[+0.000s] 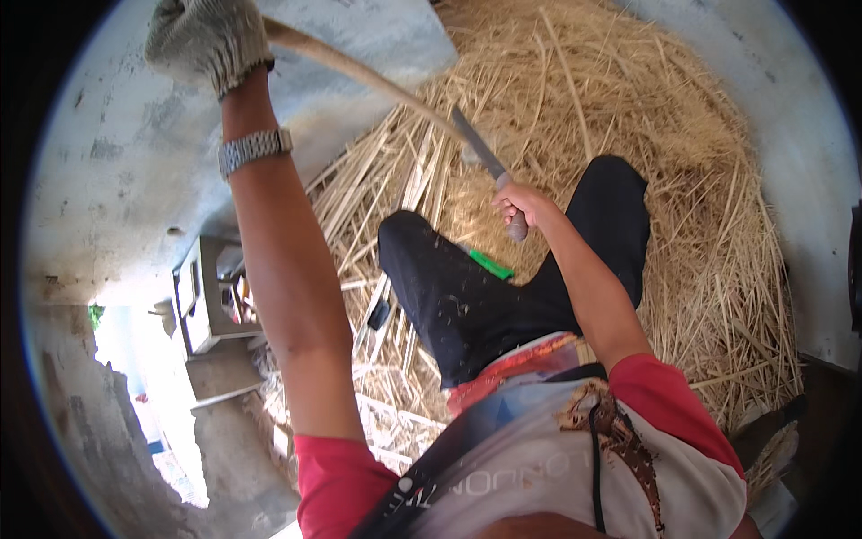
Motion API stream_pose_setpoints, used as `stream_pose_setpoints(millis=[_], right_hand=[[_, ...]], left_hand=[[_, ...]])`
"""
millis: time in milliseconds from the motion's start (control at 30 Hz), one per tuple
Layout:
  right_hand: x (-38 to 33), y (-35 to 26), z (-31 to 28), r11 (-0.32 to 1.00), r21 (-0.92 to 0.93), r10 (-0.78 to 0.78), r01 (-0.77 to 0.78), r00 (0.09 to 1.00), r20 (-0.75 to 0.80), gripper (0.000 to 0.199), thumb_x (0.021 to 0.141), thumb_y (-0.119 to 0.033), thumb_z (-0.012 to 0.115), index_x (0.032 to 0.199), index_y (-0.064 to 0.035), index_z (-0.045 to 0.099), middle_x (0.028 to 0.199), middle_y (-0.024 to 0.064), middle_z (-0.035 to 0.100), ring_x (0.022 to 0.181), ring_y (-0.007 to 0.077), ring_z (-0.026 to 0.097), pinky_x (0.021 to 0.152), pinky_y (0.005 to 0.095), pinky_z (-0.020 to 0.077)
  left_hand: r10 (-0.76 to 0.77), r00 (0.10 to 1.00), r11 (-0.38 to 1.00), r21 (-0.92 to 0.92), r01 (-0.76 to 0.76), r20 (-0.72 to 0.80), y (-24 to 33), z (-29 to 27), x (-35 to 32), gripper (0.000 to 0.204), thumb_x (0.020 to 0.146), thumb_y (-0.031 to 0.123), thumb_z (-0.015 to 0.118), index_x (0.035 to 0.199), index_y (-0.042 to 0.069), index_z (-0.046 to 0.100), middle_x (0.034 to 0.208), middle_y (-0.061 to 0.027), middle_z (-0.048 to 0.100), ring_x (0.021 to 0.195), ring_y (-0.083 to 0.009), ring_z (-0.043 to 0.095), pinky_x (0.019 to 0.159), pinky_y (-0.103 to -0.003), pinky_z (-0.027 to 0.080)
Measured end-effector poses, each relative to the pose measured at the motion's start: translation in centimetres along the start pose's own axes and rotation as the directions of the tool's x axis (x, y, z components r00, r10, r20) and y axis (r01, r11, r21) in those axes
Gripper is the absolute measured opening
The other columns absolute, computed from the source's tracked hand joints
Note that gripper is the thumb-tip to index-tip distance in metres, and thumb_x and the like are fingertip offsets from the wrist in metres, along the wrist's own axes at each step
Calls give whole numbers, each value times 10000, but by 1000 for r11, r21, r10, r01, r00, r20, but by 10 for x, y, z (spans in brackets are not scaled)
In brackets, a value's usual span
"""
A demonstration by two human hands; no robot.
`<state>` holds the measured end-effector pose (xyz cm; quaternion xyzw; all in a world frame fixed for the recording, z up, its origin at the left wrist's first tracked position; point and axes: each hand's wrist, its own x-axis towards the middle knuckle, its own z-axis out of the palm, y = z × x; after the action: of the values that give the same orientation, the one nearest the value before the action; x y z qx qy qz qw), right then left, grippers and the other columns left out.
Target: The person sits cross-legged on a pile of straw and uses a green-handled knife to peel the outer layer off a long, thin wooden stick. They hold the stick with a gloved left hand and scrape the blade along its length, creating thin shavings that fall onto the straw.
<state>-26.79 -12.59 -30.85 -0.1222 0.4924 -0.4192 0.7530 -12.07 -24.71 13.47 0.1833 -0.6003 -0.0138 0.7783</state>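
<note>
"Far left?"

"The gloved left hand [208, 40], top cut off, closed around a pale stick [359, 74]; its fingers are hard to make out."

"Then?"

"The stick slants right to the knife [480, 144]; contact is unclear. Near, the shirt [530, 449] bears lettering. The right hand [525, 205] grips the knife's handle between the knees."

"Room?"

"Straw [709, 225] spreads right to the wall [822, 216]."

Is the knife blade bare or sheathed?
Bare: the knife shows its grey metal blade uncovered, projecting beyond the right hand.
</note>
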Motion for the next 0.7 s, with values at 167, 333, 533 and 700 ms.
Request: stream_pose_setpoints(millis=[167,333,533,700], right_hand=[[-63,-21,36,909,-353,-311,223,926,-215,138,832,-39,655,835,-24,518,601,33,503,474,151,523,530,351,479],[-18,27,51,388,-822,-892,416,393,-222,159,818,-41,659,966,-16,604,749,165,653,647,350,654,648,411,529],[21,78,5,313,-949,-712,43,672,-205,180,795,-40,656,959,6,598,704,191,623,649,348,667,610,488,524],[23,41,16,996,41,-73,77,994,-84,98,784,25,614,829,0,530,615,68,524,444,162,490,472,424,473]], left_hand=[[18,1000,1000,24,-19,16,-5,0,-7,434,919,172,603,534,113,412,530,62,399,491,-46,323,453,-277,233],[-66,997,995,76,69,-38,16,8,1,409,899,208,610,539,99,448,531,54,413,493,-58,335,460,-283,242],[-133,990,972,190,138,-42,-10,-4,4,235,799,173,670,641,-1,650,614,-58,609,568,-147,542,554,-339,408],[-147,987,946,299,124,57,-23,-34,22,204,774,143,681,663,-28,677,658,-87,659,585,-161,581,578,-352,452]])
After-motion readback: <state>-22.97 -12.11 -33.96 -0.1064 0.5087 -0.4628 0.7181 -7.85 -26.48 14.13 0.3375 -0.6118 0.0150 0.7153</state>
